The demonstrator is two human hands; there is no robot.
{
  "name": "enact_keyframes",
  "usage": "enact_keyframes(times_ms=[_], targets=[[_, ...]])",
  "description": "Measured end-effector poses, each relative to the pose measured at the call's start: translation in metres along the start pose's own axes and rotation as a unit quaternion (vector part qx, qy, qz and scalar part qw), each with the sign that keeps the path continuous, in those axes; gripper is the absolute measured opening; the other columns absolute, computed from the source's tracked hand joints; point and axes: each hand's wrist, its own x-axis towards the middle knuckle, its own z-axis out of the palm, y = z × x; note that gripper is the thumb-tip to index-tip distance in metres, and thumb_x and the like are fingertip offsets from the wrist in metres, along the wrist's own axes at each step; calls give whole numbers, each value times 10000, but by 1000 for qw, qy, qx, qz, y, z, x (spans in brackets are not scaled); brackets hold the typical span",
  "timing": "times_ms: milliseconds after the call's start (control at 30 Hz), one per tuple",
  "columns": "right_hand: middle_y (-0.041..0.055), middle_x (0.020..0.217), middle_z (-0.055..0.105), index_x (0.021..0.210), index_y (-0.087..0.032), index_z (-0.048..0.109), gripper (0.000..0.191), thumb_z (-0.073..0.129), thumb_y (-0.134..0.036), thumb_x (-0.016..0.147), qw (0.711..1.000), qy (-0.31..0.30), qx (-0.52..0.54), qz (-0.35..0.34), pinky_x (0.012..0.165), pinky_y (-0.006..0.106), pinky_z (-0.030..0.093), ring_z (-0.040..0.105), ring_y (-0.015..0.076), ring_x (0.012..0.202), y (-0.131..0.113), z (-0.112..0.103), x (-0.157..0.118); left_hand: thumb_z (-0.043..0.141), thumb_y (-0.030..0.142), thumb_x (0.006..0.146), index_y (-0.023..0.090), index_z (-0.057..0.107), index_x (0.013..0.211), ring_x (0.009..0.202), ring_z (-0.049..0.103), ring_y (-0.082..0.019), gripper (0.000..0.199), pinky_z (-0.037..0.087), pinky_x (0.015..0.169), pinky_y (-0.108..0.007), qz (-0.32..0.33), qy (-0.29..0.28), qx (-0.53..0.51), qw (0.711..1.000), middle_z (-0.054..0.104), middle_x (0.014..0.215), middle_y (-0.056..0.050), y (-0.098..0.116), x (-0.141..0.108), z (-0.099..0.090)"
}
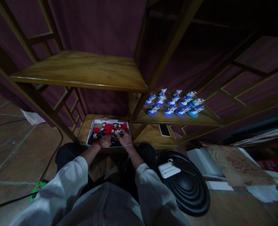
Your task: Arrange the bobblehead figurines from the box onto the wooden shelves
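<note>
A shallow white box [91,131] on the lowest wooden shelf holds several small red and black figurines [108,129]. My left hand [106,141], with a red bead bracelet at the wrist, reaches over the box's front edge; its fingers point down among the figurines and what they touch is hidden. My right hand [125,138], wearing a thin pale bracelet, is at the box's right side. Its fingers are closed on a small blue and white figurine [119,132]. On the shelf to the right stand several purple and blue figurines [170,111].
A phone [164,130] lies on the low shelf right of the box. A black ridged round lid [188,185] with a white card [169,169] is on the floor at right, beside cardboard [239,166]. An upper wooden shelf [82,69] overhangs the box.
</note>
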Motion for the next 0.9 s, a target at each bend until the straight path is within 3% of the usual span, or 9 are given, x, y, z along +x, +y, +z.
enact_keyframes(times_ms=[200,400,533,633,767,900], targets=[[30,943,664,1050,-223,595,260,502,-275,813,1000,-9,19,6,797,236,470,627,140,830,3,-1,2,541,112,670,148,623,967,933,606,-193,310,453,790,-246,10,8,-83,996,658,1014,-91,-2,4,-3],[41,962,664,1003,-207,612,227,516,-242,800,999,32,35,-7,832,260,464,612,155,890,5,2,2,524,63,632,150,654,901,906,601,-183,311,450,768,-223,4,31,-208,978,669,952,-64,-4,4,-3],[36,933,668,986,-220,617,216,522,-256,795,998,41,45,-11,813,267,476,622,157,850,7,4,1,508,78,638,129,632,832,719,620,-169,236,465,559,-198,-26,47,-305,951,657,872,-77,-3,8,3],[37,944,665,990,-220,614,229,545,-263,776,997,46,59,-17,794,259,482,623,159,852,9,6,1,527,74,621,136,600,735,632,606,-153,148,450,488,-187,-46,66,-366,927,639,816,-74,0,13,8],[22,948,666,993,-236,610,235,547,-289,772,996,49,75,-20,789,254,483,620,153,856,11,6,1,539,52,596,148,558,648,605,597,-168,111,467,483,-223,-58,80,-431,897,608,710,-58,6,15,10],[16,933,672,991,-246,621,239,547,-309,772,994,46,92,-24,799,264,482,625,153,840,10,5,0,532,35,609,162,554,652,701,607,-182,136,493,544,-234,-54,87,-498,861,604,689,-43,14,7,6]])
